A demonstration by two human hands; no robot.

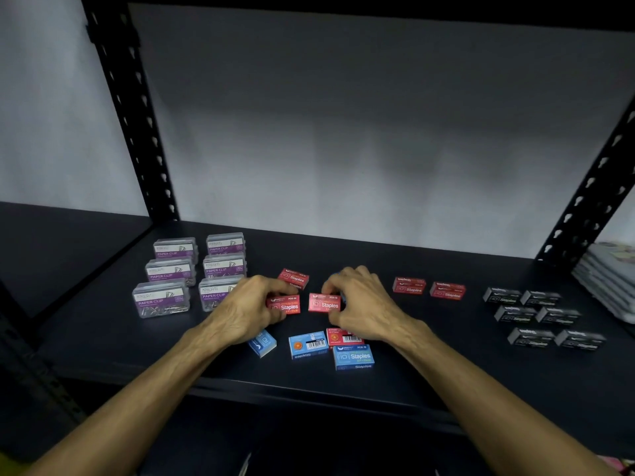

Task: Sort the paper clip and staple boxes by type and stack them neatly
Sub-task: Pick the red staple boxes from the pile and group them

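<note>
Dark shelf (412, 372) carrying plenty: 6 clear paper clip boxes (192, 273) back left, red staple boxes (427, 289) across the middle, blue staple boxes (330, 348) near the front edge, 6 black staple boxes (539, 317) right.

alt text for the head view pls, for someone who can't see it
Two bare hands each pinch a small red cardboard staple box, left hand on one, right hand on another, on a dark shelf. Clear plastic paper clip boxes stand at left, black staple boxes at right, blue staple boxes lie nearest.
</note>
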